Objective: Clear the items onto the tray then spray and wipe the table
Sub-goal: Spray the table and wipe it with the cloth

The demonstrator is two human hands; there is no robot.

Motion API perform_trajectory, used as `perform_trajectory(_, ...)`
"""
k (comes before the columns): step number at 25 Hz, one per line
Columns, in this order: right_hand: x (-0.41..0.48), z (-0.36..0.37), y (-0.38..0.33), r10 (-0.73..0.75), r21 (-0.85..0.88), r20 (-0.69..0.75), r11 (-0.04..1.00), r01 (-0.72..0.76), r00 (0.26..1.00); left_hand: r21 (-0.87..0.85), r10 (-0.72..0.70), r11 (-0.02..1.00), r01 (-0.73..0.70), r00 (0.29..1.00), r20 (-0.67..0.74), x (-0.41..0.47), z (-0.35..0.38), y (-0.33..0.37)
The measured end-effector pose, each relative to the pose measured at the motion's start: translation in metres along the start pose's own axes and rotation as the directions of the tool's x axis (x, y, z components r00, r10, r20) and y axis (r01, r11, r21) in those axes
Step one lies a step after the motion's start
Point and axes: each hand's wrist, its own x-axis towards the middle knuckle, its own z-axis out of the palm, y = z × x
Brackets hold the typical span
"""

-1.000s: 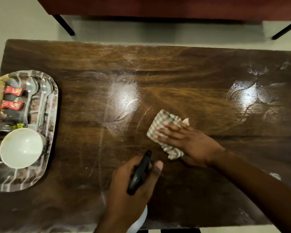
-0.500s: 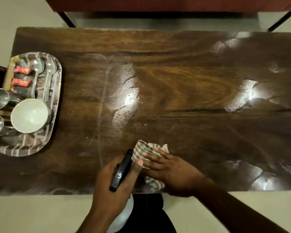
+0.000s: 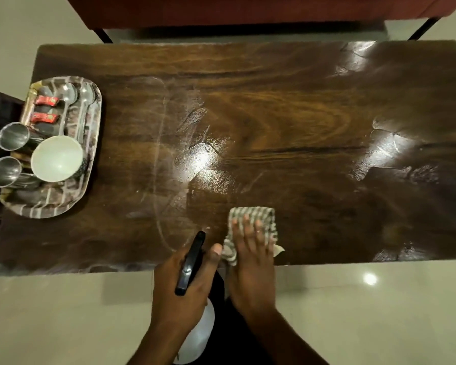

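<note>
**Table** [image 3: 274,101]: dark wood top, long axis running left to right. Wet streaks [image 3: 198,159] lie at the table's centre, and more lie toward its right end.

**Tray** [image 3: 48,214]: on the table's left end, holding a bowl [image 3: 57,158], steel cups [image 3: 13,135] and spoons [image 3: 86,101]. Clearing appears complete, and wiping is judged the current step.

**Right hand** [image 3: 250,259]: at the table's near edge, mid-length. Its fingers are straight and flat, pressing down the cloth [image 3: 258,214].

**Left hand** [image 3: 184,285]: just off the table's near edge, fingers curled round the spray bottle [image 3: 190,262], nozzle aimed over the table.

**Cloth**: checked, and showing past the fingertips toward the table's far edge.

**Key relation**: the wet patches lie ahead of the cloth and toward the table's right end. The right hand is nearer to them, so strokes would likely run outward along the long axis.
</note>
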Motion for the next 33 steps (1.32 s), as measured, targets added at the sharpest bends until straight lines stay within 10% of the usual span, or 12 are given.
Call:
perform_trajectory(5, -0.018, -0.025, 0.048, -0.544, -0.166, 0.394, 0.75, 0.64, 0.741, 0.005, -0.033, 0.999, 0.033, 0.996, 0.082, -0.013, -0.017, -0.023)
perform_trajectory(9, -0.043, -0.046, 0.1, -0.123, -0.106, -0.019, 0.987, 0.12, 0.992, -0.058, -0.075, 0.995, 0.079, 0.995, 0.068, -0.027, -0.029, -0.04)
perform_trajectory(12, -0.052, 0.002, 0.04, 0.223, -0.039, -0.209, 0.971, -0.236, 0.952, -0.046, -0.062, 0.997, 0.064, 0.998, 0.031, -0.029, -0.039, -0.05)
perform_trajectory(16, -0.045, 0.061, -0.071, -0.158, -0.088, 0.089, 0.982, 0.166, 0.983, 0.029, -0.035, 0.999, 0.036, 0.997, -0.063, -0.025, -0.057, -0.056)
perform_trajectory(21, 0.025, 0.015, -0.03, -0.608, -0.182, 0.385, 0.687, 0.703, 0.694, -0.025, -0.023, 0.999, 0.024, 0.999, 0.025, -0.013, -0.09, -0.05)
perform_trajectory(25, 0.066, -0.045, 0.033, -0.221, -0.22, 0.034, 0.949, 0.223, 0.975, -0.097, -0.043, 0.994, 0.05, 0.996, 0.076, -0.002, -0.102, -0.04)
perform_trajectory(28, 0.072, -0.021, -0.002, 0.166, -0.061, -0.188, 0.982, -0.18, 0.968, -0.146, -0.044, 0.988, 0.055, 0.996, 0.077, 0.01, -0.104, -0.038)
perform_trajectory(31, 0.055, 0.037, -0.075, -0.166, -0.175, 0.006, 0.971, 0.164, 0.986, -0.21, -0.05, 0.976, 0.058, 0.998, 0.046, 0.02, -0.107, -0.042)
perform_trajectory(33, 0.049, 0.058, -0.101, -0.546, -0.17, 0.303, 0.776, 0.608, 0.781, -0.214, -0.044, 0.975, 0.051, 0.998, 0.039, 0.026, -0.107, -0.039)
